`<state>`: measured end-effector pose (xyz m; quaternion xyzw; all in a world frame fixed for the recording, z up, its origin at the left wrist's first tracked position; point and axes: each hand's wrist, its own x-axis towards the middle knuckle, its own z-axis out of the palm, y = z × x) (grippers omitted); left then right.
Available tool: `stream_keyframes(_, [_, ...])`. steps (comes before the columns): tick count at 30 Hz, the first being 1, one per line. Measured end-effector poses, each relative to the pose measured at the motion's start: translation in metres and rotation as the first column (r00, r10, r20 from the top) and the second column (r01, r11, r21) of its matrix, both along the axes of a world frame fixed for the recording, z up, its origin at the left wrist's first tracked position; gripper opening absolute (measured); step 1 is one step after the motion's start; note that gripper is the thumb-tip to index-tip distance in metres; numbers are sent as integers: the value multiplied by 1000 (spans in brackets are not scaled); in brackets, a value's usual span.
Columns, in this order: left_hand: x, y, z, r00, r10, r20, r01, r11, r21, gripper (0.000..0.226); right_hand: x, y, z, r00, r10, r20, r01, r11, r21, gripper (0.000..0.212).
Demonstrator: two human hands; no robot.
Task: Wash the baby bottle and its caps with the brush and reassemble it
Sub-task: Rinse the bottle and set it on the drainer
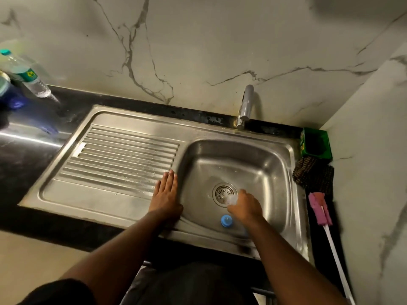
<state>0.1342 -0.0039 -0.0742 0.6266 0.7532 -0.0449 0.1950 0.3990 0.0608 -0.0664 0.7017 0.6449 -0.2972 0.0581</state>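
In the steel sink (275, 159) my right hand (245, 206) grips a clear plastic piece (232, 200) of the baby bottle, just beside the drain (222, 192); most of it is hidden by my fingers. A blue cap with a teat (226, 220) lies on the basin floor close to my wrist. My left hand (166, 192) rests flat, fingers straight, on the drainboard (114, 155) at the basin's left rim. The bottle brush (320, 209), pink head and long white handle, lies on the dark counter right of the sink.
A tap (245, 106) stands behind the basin, no water running. A green soap tray (316, 143) and a dark scrub pad (313, 173) sit at the right corner. A water bottle (26, 74) and a blue container (6, 91) stand far left. Marble walls close in behind and right.
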Motion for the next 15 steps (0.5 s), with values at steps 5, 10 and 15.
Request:
stream_keyframes(5, [-3, 0, 4, 1000, -4, 20, 4, 1000, 8, 92, 14, 6, 42, 997, 65, -39, -54, 970, 237, 55])
stream_keyframes(10, [2, -6, 0, 1000, 22, 9, -22, 1000, 9, 92, 3, 6, 72, 924, 83, -373, 216, 693, 688, 50])
stream_keyframes(15, [2, -9, 6, 1000, 11, -7, -11, 1000, -20, 95, -6, -12, 20, 994, 19, -105, -8, 995, 103, 42])
